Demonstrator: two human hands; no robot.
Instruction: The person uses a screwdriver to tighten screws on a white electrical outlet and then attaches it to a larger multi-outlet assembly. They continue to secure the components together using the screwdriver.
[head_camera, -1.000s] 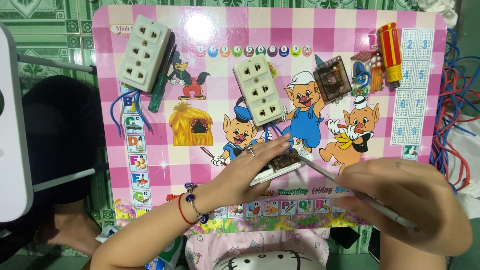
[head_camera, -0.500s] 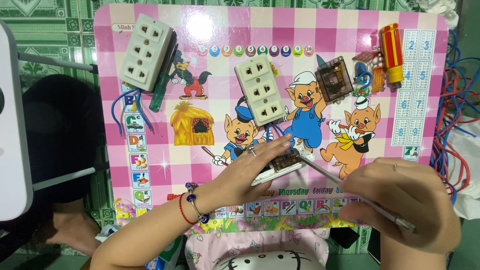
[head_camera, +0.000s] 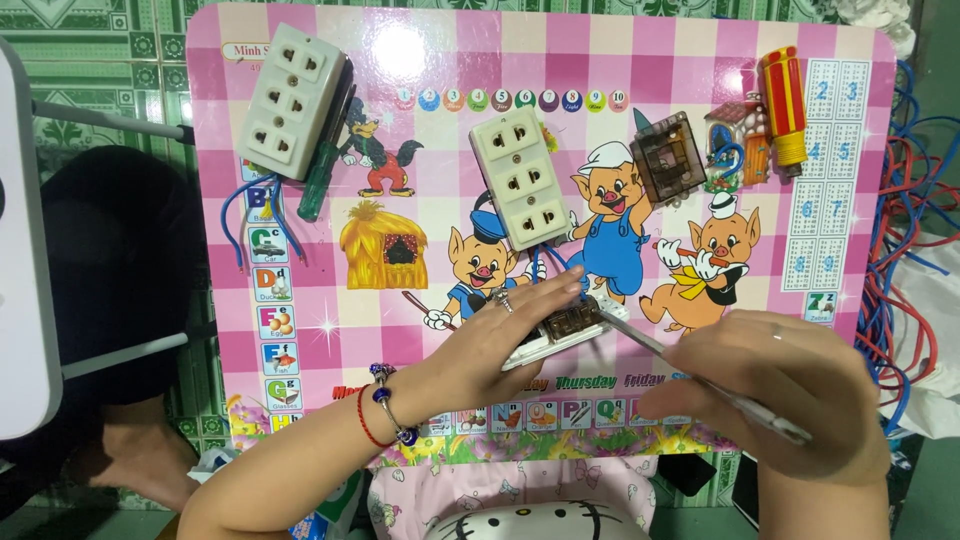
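bright, sharp, glare on tabletop

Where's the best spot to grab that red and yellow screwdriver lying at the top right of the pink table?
Probably across the striped handle of the red and yellow screwdriver, coming from above. It lies flat and almost lengthwise up the pink table, handle free on both long sides, so fingers can pinch across its width. The small house-shaped piece sits close on one side, so keep the grip toward the upper end.
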